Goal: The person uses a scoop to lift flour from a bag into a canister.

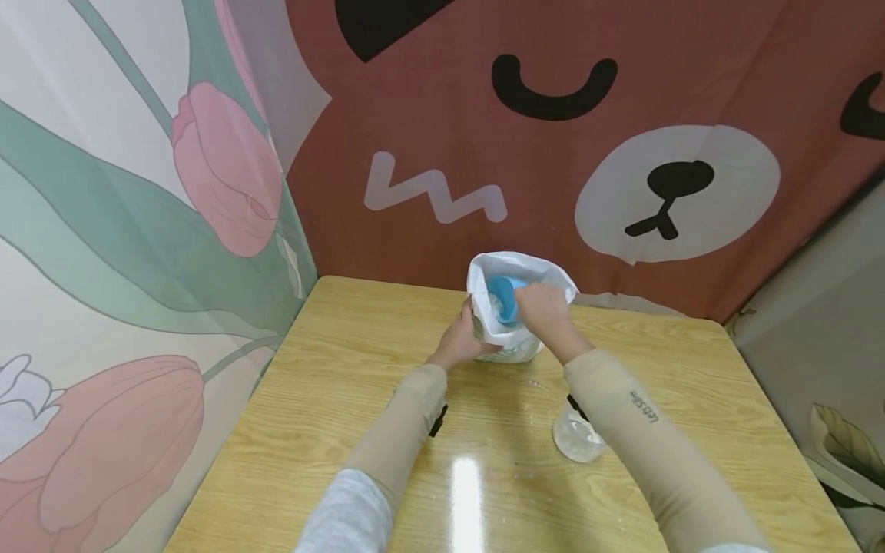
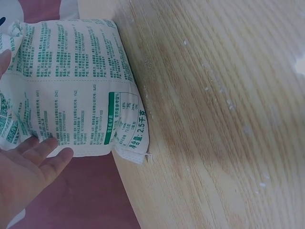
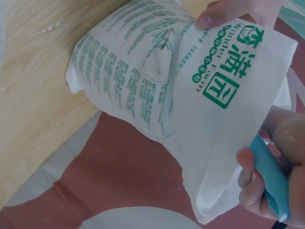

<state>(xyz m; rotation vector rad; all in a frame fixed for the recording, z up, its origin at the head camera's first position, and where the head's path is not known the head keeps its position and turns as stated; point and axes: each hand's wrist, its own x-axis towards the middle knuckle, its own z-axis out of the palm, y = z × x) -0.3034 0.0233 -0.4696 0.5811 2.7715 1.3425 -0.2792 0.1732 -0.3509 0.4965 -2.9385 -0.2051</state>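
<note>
Looks onto a wood table point(image 1: 373, 338) with rounded far corners and a white streak of light point(image 1: 466, 503) on its near half. Backs onto a red-brown cloth point(image 1: 539, 165) printed with a bear's black curved eyes point(image 1: 553, 107), black nose point(image 1: 681, 178) and pale muzzle point(image 1: 736, 177), beside a left-hand cloth point(image 1: 90, 338) of pink tulips point(image 1: 224, 169) and broad green leaves point(image 1: 159, 253). Ends on the right in a greyish surface point(image 1: 816, 307), hard to place as cloth or wall, bearing a brownish-green leaf point(image 1: 850, 438) low down.

Tabletop point(image 1: 359, 369) room left of bag point(image 1: 515, 353), cup point(image 1: 578, 441) rightward
</note>
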